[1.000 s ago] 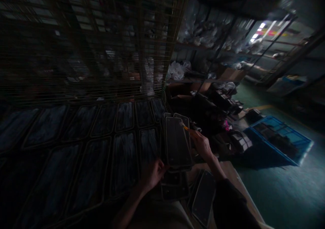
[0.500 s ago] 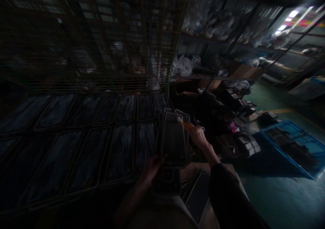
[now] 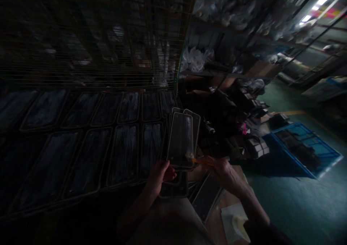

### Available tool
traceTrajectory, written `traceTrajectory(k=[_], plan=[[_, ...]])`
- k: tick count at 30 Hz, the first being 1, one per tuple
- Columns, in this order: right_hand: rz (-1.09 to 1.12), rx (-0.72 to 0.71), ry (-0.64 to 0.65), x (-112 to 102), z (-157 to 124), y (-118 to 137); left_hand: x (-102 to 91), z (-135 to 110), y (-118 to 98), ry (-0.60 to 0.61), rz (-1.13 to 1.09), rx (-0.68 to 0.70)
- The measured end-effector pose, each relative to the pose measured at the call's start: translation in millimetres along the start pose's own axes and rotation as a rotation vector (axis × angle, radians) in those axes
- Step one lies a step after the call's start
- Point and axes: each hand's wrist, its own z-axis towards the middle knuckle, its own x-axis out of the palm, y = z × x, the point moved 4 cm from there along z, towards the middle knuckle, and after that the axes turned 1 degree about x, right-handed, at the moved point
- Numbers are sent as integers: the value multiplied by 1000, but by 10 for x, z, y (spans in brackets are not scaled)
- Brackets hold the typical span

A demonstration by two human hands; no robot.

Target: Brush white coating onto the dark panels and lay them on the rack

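My right hand (image 3: 223,172) grips a brush (image 3: 202,161) with an orange handle. Its bristles touch the lower right part of a dark rectangular panel (image 3: 177,138) with a pale rim and rounded corners. A whitish wet streak runs down the panel's right side. My left hand (image 3: 159,175) holds the panel's lower left corner, thumb at the edge and fingers curled below. The panel lies on other similar panels, one of which sticks out behind it on the right. More dark panels (image 3: 207,196) rest below, near my right forearm.
On the left, rows of similar panels (image 3: 123,154) carry whitish streaks. A wire mesh (image 3: 108,67) rises behind them. Shelves with plastic bags (image 3: 196,60) stand at the back. To the right are dark stacked pieces (image 3: 257,147) and a blue crate (image 3: 287,158) on the green floor.
The brush has come down from the panel's top to its lower right, leaving a whitish streak. My left hand shows more clearly at the corner. The view has shifted slightly.
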Motion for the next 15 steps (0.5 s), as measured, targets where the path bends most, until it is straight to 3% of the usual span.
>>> traceTrajectory(k=[4, 8, 15], plan=[[194, 54, 59, -24, 69, 11, -3, 4, -48, -4, 54, 41], [463, 138, 52, 52, 424, -263, -37, 68, -57, -13, 149, 50], [385, 138, -356, -62, 1094, -880, -72, 85, -121, 64, 207, 122]])
